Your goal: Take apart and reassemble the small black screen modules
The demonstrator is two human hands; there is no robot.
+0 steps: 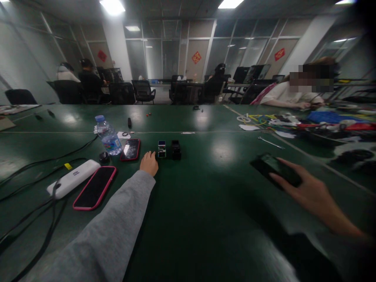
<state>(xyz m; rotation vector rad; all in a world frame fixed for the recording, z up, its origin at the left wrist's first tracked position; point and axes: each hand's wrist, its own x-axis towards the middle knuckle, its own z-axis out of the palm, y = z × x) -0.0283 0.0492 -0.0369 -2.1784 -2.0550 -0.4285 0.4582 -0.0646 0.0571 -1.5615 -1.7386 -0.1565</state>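
My left hand (149,163), in a grey sleeve, rests on the dark green table (194,219) with its fingers slightly bent and apart, holding nothing I can see. Just right of its fingertips stands a small electronic device (161,149) with a light screen on top. A small black block-shaped item (176,150) is beside that device. Over the table's right side, my right hand (308,190) grips a dark, flat phone-like object (276,169), thumb on the near edge and fingers on the far one. That object is slightly blurred.
Left of my left hand are a red-edged phone (130,149), a water bottle (108,135), a pink-cased phone (94,188), a white power bank (73,178) and black cables (29,219). A wrench (270,143) and tangled wires (276,119) lie right. A person (290,96) sits beyond.
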